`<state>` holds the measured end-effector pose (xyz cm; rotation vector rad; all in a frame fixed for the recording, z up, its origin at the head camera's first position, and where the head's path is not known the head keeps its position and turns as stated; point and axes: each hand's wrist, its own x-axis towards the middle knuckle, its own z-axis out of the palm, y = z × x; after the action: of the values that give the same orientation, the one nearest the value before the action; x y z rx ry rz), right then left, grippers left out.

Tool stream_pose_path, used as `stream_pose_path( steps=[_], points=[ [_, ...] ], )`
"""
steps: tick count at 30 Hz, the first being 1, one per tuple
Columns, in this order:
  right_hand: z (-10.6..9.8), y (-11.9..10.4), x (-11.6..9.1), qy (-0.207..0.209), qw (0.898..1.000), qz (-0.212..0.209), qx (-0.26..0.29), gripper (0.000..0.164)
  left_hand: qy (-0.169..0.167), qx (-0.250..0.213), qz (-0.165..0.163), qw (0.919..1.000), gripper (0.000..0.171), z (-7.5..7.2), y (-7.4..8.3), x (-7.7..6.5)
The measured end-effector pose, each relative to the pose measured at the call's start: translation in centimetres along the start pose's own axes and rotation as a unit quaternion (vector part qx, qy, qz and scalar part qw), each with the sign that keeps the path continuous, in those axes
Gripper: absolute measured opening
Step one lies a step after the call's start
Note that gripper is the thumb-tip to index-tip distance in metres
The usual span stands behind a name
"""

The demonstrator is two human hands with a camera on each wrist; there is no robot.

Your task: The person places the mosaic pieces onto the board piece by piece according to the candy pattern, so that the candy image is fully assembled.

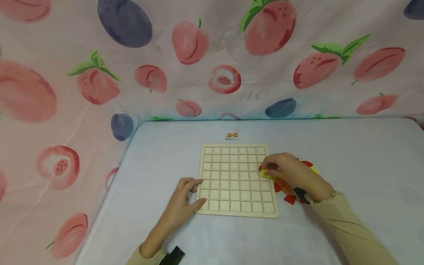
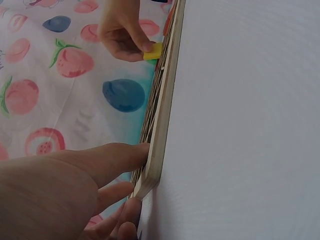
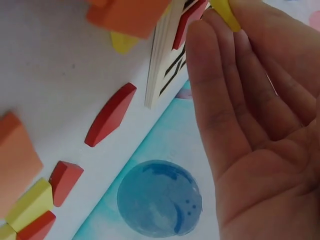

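Head view: a flat yellow block [image 1: 265, 173] is pinched by the right hand [image 1: 289, 169] at the right edge of a square wooden grid board [image 1: 237, 184], its left touched by the spread left hand [image 1: 180, 198]. Left wrist view: the block (presumably light, stiff) is best held by its sides.

with our right hand [image 3: 265, 120], palm toward the camera, we pinch a yellow piece [image 3: 227, 14] at the top edge. near it, a red piece [image 3: 190, 24] rests on the board [image 3: 154, 75]. on the white tabletop [image 3: 65, 110] we see a curved red block [image 3: 111, 115] and, farther left, an orange block [image 3: 17, 160]. a blue printed fruit [image 3: 159, 199] shows below.
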<state>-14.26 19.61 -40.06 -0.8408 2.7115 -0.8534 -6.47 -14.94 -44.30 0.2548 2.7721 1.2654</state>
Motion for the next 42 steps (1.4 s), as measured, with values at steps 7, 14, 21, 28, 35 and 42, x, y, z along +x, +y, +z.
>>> stream_pose_path(
  steps=[7,14,21,28,35,42],
  points=[
    [0.3,0.0,0.5,-0.027,0.999,0.022,0.026,0.006,0.003,0.001,-0.002,1.0,0.051,-0.1,-0.3,-0.2],
    [0.3,-0.1,0.1,-0.006,1.0,-0.002,-0.018,0.006,0.002,0.0,0.01,1.0,0.052,0.0,-0.1,0.0],
    [0.3,-0.3,0.1,-0.011,1.0,0.015,-0.021,0.01,0.008,0.007,0.013,0.9999,0.051,-0.1,-0.1,0.0],
    [-0.1,-0.4,-0.3,-0.008,0.999,0.053,-0.01,0.013,0.007,0.009,0.029,0.9995,0.05,0.0,-0.3,0.0],
    [-0.3,0.2,-0.9,0.016,0.996,0.071,-0.06,0.021,0.002,0.011,0.022,0.9997,0.051,0.0,-0.2,-0.1],
    [-0.4,1.4,-1.1,0.042,0.993,0.053,-0.094,0.027,0.004,0.005,0.02,0.9998,0.051,-0.1,-0.1,-0.2]
  ],
)
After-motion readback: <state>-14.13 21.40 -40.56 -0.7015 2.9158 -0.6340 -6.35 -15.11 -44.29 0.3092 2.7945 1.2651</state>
